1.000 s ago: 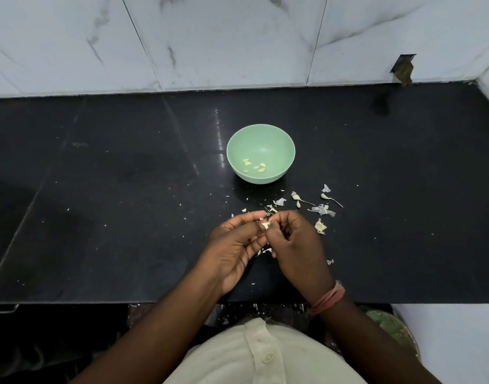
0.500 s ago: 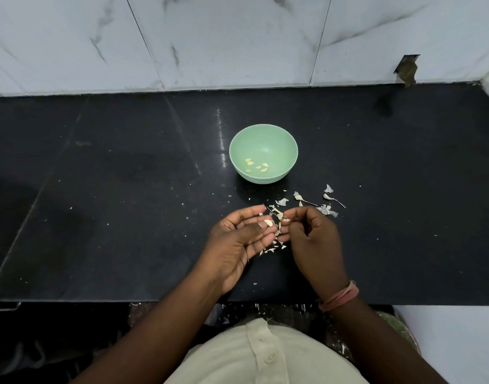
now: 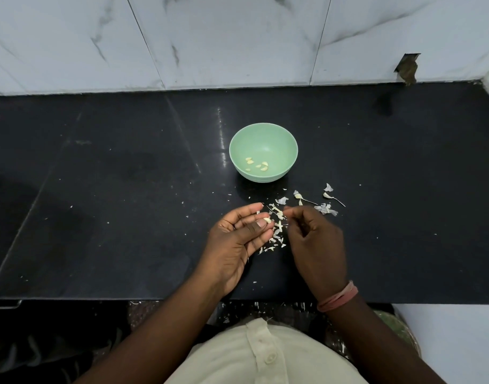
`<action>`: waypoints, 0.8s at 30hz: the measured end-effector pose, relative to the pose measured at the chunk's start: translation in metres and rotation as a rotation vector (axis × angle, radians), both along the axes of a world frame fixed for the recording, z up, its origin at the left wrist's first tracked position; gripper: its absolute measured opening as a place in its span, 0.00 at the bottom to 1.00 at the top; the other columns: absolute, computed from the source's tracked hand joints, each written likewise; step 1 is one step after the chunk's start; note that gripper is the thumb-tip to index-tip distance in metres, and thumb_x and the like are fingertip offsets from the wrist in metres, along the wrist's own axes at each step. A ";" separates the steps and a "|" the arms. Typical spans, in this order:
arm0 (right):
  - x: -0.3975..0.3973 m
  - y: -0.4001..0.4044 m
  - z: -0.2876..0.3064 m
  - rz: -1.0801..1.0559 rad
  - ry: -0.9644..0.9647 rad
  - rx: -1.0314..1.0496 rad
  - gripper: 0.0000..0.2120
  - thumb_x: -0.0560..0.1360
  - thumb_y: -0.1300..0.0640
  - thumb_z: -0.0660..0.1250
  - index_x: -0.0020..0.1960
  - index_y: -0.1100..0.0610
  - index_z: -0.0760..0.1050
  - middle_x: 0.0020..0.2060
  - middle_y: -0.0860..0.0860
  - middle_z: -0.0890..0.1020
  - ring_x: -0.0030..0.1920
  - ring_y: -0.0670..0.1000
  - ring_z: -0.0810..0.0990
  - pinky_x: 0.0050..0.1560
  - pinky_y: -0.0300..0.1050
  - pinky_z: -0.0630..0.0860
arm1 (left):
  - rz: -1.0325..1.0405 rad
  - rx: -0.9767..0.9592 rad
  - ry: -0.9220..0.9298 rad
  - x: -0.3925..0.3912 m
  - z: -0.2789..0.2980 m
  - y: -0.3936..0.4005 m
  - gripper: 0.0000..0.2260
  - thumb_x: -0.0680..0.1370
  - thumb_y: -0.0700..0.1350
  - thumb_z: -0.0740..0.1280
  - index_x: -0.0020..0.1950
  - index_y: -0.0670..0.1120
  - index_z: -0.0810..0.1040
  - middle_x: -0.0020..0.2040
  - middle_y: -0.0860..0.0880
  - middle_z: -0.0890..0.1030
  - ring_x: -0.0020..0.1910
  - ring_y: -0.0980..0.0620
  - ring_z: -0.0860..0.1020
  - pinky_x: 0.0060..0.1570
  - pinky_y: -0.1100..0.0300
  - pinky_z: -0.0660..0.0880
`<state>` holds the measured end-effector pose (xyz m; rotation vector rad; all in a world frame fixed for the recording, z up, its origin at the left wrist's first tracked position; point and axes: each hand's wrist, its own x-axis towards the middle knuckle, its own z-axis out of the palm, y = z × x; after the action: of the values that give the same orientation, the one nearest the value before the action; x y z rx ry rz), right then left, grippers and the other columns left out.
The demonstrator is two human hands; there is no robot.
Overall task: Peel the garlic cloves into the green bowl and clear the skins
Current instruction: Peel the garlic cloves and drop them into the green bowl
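Several pale peeled garlic cloves lie in the round green plastic bowl on the black tabletop, while the left hand pinches another clove and the right hand is curled, its contents hidden.

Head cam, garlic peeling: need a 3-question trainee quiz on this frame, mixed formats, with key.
1. True or false: the green bowl already has peeled cloves in it.
2. Multiple choice: the clove being worked on is held by A) the left hand, B) the right hand, C) neither, it lies on the counter.
3. Fill in: most of the loose skins lie on the counter between the hands and to the ____ of the bowl's near side.

Key: 1 true; 2 A, pinched between thumb and fingertips; 3 right.
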<state>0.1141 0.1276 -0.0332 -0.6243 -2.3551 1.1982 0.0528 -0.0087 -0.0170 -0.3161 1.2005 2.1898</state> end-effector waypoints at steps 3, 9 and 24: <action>0.000 -0.004 0.005 0.064 0.078 0.008 0.07 0.74 0.62 0.75 0.49 0.52 0.83 0.41 0.41 0.85 0.43 0.41 0.83 0.46 0.33 0.78 | 0.027 0.002 0.009 0.000 -0.001 0.001 0.17 0.71 0.32 0.71 0.59 0.38 0.80 0.49 0.42 0.85 0.47 0.47 0.85 0.50 0.58 0.83; -0.002 -0.011 0.001 0.136 0.078 -0.131 0.06 0.74 0.61 0.75 0.48 0.51 0.84 0.42 0.42 0.85 0.44 0.45 0.84 0.48 0.45 0.81 | 0.079 0.011 0.006 0.001 -0.005 0.003 0.18 0.70 0.32 0.71 0.59 0.39 0.80 0.48 0.42 0.85 0.45 0.51 0.85 0.48 0.63 0.81; -0.004 -0.009 0.008 0.186 0.065 -0.544 0.03 0.79 0.66 0.68 0.51 0.60 0.79 0.40 0.54 0.84 0.34 0.51 0.83 0.39 0.39 0.79 | 0.062 -0.327 0.455 -0.002 -0.004 -0.006 0.13 0.77 0.33 0.70 0.59 0.45 0.82 0.48 0.45 0.86 0.49 0.49 0.82 0.50 0.56 0.80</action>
<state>0.1097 0.1183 -0.0249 -0.5242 -2.0648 1.9390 0.0506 -0.0146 -0.0206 0.0226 1.8251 2.1799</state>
